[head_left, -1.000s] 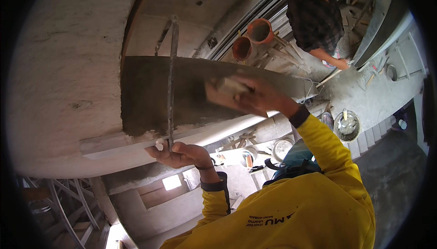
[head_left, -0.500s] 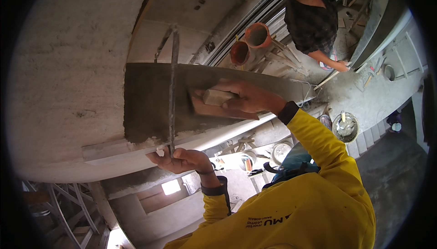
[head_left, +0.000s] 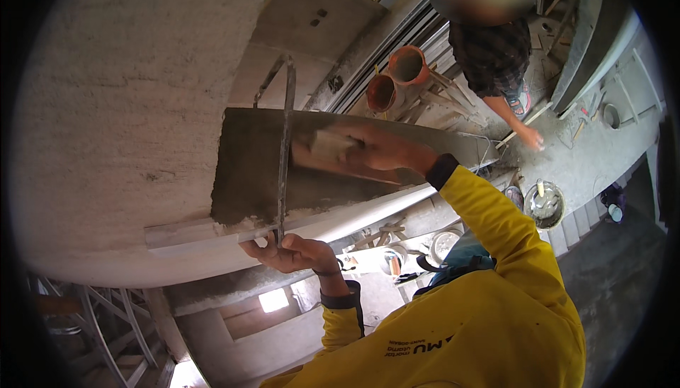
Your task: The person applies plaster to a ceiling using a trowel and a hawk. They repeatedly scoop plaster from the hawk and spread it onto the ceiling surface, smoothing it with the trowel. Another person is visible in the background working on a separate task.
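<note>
A band of wet grey mortar (head_left: pixel 244 168) covers the underside or face of a beam-like ledge. My right hand (head_left: pixel 386 148) is closed on the pale block handle of a plastering float (head_left: pixel 354 167), blurred by motion, with its flat plate against the mortar. A bent metal rod clamp (head_left: pixel 286 140) crosses the mortar to the left of the float. At the rod's lower end, my left hand (head_left: pixel 294 252) has its fingers curled around it, beside a pale straight batten (head_left: pixel 191 235) along the mortar's lower edge. Some fingertips are hidden behind the batten.
Two orange buckets (head_left: pixel 409 65) stand beyond the ledge near loose timber. A co-worker in a dark checked shirt (head_left: pixel 489 58) is at the upper right. A mortar tub (head_left: pixel 544 204) sits near the steps (head_left: pixel 567 235). Metal scaffold frames (head_left: pixel 106 331) are at lower left.
The float has moved left across the mortar, closer to the rod clamp. My left hand stays at the rod's end. The co-worker has bent and lowered a hand; the whole view has shifted slightly.
</note>
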Demonstrator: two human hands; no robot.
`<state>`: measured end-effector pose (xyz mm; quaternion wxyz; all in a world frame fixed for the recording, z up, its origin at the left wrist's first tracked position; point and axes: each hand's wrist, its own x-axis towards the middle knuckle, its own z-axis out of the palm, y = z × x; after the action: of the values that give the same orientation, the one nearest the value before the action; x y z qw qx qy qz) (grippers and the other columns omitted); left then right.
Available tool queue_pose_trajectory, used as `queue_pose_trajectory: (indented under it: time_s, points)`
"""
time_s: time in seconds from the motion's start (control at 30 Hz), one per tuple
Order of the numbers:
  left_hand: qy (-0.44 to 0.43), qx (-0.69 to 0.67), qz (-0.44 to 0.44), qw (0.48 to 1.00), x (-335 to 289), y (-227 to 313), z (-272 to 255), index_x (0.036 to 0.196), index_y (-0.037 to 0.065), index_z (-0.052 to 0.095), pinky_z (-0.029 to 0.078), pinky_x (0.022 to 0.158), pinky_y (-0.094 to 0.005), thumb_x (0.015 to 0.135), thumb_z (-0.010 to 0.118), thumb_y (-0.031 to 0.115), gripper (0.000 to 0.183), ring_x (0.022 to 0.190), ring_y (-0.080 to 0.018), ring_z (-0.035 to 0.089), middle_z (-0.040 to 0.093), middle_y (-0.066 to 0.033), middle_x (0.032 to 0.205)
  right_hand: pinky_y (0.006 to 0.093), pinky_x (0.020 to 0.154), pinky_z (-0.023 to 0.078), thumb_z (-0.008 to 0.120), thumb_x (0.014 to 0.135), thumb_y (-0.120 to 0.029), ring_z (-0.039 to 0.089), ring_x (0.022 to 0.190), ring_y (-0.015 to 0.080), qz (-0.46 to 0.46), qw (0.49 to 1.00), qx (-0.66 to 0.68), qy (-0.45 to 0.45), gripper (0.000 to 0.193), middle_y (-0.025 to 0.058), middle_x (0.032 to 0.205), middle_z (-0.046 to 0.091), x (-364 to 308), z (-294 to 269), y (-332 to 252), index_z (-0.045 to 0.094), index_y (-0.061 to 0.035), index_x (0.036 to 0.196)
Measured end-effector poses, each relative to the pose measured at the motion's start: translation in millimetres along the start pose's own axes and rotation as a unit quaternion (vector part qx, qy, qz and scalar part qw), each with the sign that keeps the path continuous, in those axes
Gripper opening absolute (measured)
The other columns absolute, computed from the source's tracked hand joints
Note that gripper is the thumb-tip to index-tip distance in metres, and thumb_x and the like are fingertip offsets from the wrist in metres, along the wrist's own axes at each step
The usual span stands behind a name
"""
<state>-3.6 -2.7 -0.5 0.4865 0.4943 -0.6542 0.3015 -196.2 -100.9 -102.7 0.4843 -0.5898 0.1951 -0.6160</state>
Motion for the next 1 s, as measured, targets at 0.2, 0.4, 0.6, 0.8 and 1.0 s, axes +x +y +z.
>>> queue_pose_trajectory:
  time_s: [0.2,0.4,0.6,0.8,1.0]
  points:
    - [-0.003,-0.016,0.004,1.000,-1,3,6,0.126,-0.004,0.048,0.047,0.097,-0.0445,0.107,0.039,0.048,0.056,0.126,-0.0351,0.051,0.037,-0.0267,0.150,0.0380,0.105,0.043,0.065,0.088,-0.014,0.056,0.122,0.0311,0.023,0.999,0.025,0.019,0.053,0.0170,0.129,0.058,28,1,18,0.053,-0.0040,0.138]
    - [0.005,0.029,0.005,1.000,1,-9,0,0.141,-0.008,0.040,0.051,0.094,-0.0396,0.105,0.039,0.054,0.072,0.123,-0.0327,0.055,0.040,-0.0267,0.148,0.0392,0.108,0.042,0.066,0.088,-0.014,0.054,0.127,0.0318,-0.033,0.999,-0.005,-0.022,0.056,0.0186,0.134,0.057,21,5,-7,0.051,-0.0049,0.141]
    - [0.072,0.055,0.027,0.996,-5,-25,13,0.139,-0.008,0.047,0.055,0.075,-0.0416,0.103,0.051,0.049,0.068,0.092,-0.0296,0.061,0.058,-0.0242,0.126,0.0425,0.112,0.038,0.067,0.090,-0.029,0.048,0.134,0.0315,0.020,0.996,0.081,0.002,0.070,0.0188,0.147,0.047,18,2,74,0.039,-0.0068,0.151]
    - [0.054,0.032,0.060,0.996,10,-26,4,0.120,-0.013,0.054,0.055,0.078,-0.0435,0.100,0.057,0.053,0.069,0.090,-0.0341,0.064,0.060,-0.0259,0.116,0.0397,0.106,0.043,0.067,0.077,-0.020,0.055,0.124,0.0314,0.009,0.996,0.082,-0.025,0.059,0.0186,0.131,0.061,39,13,2,0.059,-0.0007,0.132]
    - [0.070,0.002,0.100,0.993,21,-20,13,0.111,-0.011,0.056,0.054,0.078,-0.0431,0.100,0.056,0.053,0.065,0.097,-0.0355,0.062,0.057,-0.0271,0.124,0.0415,0.105,0.043,0.069,0.078,-0.023,0.055,0.124,0.0366,0.001,0.999,-0.009,0.048,0.060,0.0221,0.132,0.059,43,2,24,0.058,-0.0021,0.133]
